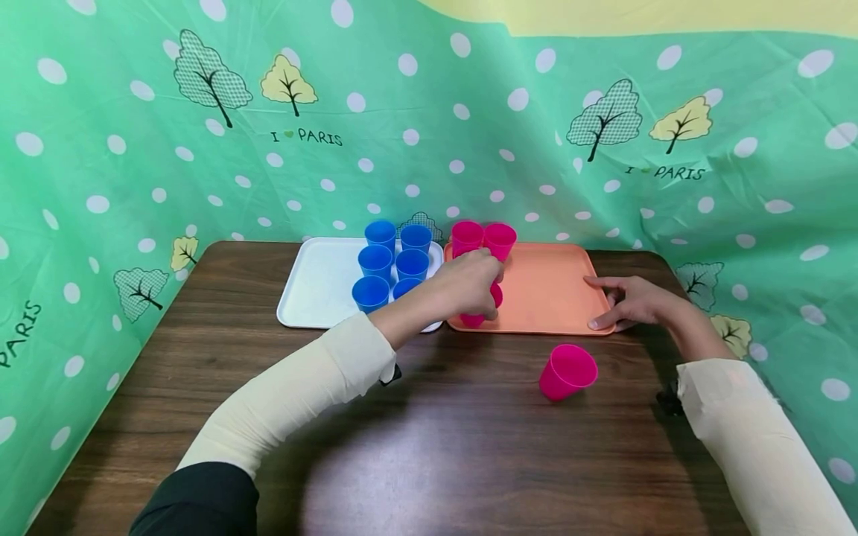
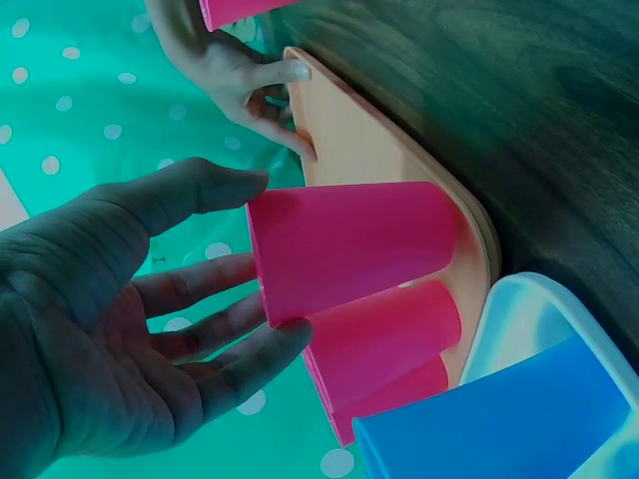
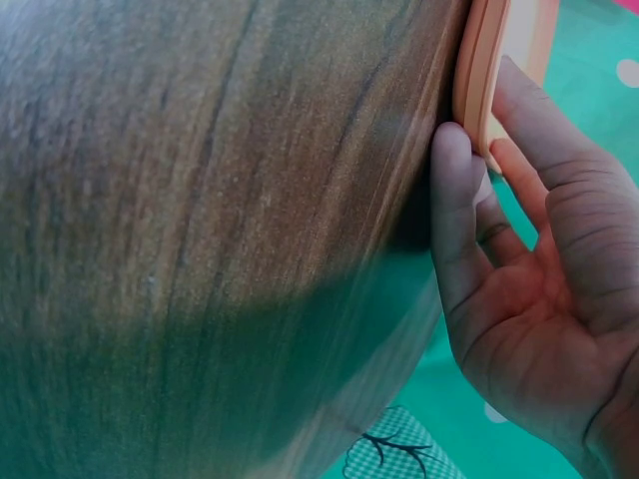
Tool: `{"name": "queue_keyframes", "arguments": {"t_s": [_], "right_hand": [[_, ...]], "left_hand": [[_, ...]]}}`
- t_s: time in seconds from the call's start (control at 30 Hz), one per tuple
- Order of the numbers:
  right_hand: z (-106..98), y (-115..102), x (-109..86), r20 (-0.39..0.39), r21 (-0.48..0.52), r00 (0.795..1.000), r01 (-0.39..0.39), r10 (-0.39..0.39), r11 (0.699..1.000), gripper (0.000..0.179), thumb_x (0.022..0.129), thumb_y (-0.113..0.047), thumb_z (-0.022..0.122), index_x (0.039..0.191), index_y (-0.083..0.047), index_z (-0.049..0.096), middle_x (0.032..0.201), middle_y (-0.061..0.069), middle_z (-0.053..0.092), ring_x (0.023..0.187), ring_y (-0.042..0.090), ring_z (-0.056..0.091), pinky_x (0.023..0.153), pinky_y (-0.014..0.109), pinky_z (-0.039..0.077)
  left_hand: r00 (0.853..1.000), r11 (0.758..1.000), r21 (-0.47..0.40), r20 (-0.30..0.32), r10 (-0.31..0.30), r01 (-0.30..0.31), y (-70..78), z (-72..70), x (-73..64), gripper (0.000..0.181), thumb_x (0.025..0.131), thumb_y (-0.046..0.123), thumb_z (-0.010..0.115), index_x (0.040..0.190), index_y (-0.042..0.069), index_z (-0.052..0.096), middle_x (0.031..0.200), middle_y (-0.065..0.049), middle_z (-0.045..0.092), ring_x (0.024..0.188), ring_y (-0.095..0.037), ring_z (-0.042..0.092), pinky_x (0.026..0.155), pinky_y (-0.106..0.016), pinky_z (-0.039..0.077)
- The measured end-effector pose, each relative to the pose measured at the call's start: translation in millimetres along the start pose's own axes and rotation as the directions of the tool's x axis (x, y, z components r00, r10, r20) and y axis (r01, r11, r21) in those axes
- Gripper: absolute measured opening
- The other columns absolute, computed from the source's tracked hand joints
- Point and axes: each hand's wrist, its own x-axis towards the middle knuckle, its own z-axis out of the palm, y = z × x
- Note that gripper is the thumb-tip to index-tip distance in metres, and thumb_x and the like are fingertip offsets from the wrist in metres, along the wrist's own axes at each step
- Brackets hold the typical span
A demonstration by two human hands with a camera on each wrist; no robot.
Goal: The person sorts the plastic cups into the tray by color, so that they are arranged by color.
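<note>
My left hand [image 1: 469, 281] pinches a pink cup [image 2: 349, 244] at its rim, thumb on one side and fingers on the other. The cup stands at the left front of the orange tray [image 1: 550, 290], mostly covered by the hand in the head view. Behind it on the same tray are more pink cups [image 1: 500, 240], partly hidden. At the tray's right end, my right hand [image 1: 637, 300] grips the edge between thumb and fingers, as the right wrist view also shows. Another pink cup [image 1: 568, 371] stands upright on the wooden table, in front of the tray.
A white tray [image 1: 311, 286] adjoins the orange one on the left. Several blue cups [image 1: 375, 262] stand on its right half, some beneath my left forearm. The dark wooden table [image 1: 469, 439] ends at a green dotted cloth [image 1: 429, 164] behind the trays.
</note>
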Motion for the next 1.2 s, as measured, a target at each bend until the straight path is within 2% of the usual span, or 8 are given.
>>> {"name": "queue_keyframes", "arguments": {"t_s": [0.5,0.97,1.2], "right_hand": [[-0.5,-2.5,1.5,0.012,-0.004,1.000,-0.007,0.007,1.000,0.112,0.094,-0.030,0.095,0.178,-0.004,0.025,0.104,0.012,0.054,0.083,0.021,0.067,0.075,0.031,0.069],[-0.9,-1.2,1.3,0.014,-0.007,1.000,-0.001,0.001,1.000,0.112,0.094,-0.029,0.095,0.178,-0.004,0.026,0.104,0.011,0.054,0.082,0.020,0.067,0.074,0.031,0.069],[-0.6,-1.6,-0.5,0.010,-0.001,1.000,-0.007,0.007,1.000,0.112,0.093,-0.029,0.096,0.178,-0.004,0.026,0.105,0.012,0.053,0.082,0.020,0.067,0.074,0.031,0.069]], "left_hand": [[1.000,1.000,-0.008,0.006,-0.018,0.018,-8.7,2.4,-1.1,0.066,0.080,0.025,0.103,0.138,0.011,0.075,0.125,-0.004,0.075,0.122,-0.021,0.068,0.086,-0.036,0.070],[1.000,0.999,0.019,0.005,-0.030,0.030,-9.4,1.0,-3.0,0.066,0.081,0.024,0.102,0.139,0.014,0.074,0.129,-0.005,0.075,0.123,-0.022,0.068,0.084,-0.036,0.070],[1.000,1.000,0.004,0.009,-0.027,0.027,-8.0,-1.0,-2.2,0.068,0.081,0.025,0.103,0.141,0.014,0.074,0.132,-0.005,0.075,0.126,-0.023,0.068,0.085,-0.038,0.070]]}}
